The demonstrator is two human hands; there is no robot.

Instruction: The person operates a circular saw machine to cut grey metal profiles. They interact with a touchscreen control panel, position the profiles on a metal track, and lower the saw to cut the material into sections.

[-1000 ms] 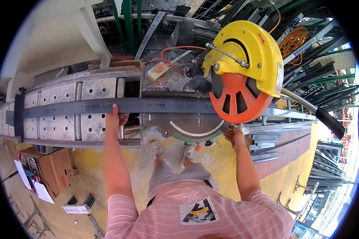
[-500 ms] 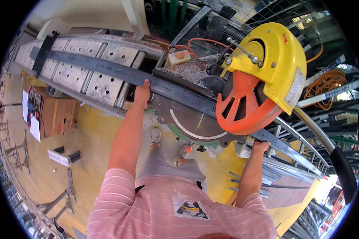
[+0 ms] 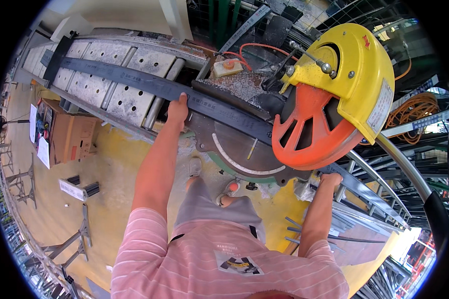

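Observation:
A long dark metal bar [image 3: 134, 79] lies across a perforated roller table [image 3: 92, 67] and runs under a chop saw. My left hand [image 3: 177, 108] grips the bar just left of the saw's base plate [image 3: 234, 144]. The saw has a yellow blade housing [image 3: 354, 74] and an orange lower guard [image 3: 309, 129], raised above the bar. My right hand [image 3: 330, 179] rests on the bar's far end, below the orange guard. Whether its fingers close around the bar is hidden.
A brown cardboard box [image 3: 67, 137] stands on the yellow floor at the left. Metal stands [image 3: 65, 244] lie at the lower left. Stacked metal profiles [image 3: 364, 209] fill the right side, with an orange cable coil [image 3: 416, 109] behind. The saw's black handle [image 3: 436, 219] reaches right.
The view has tilted and swung right, so the bar now runs diagonally. Both hands stay on the bar at the same places; the saw head remains raised.

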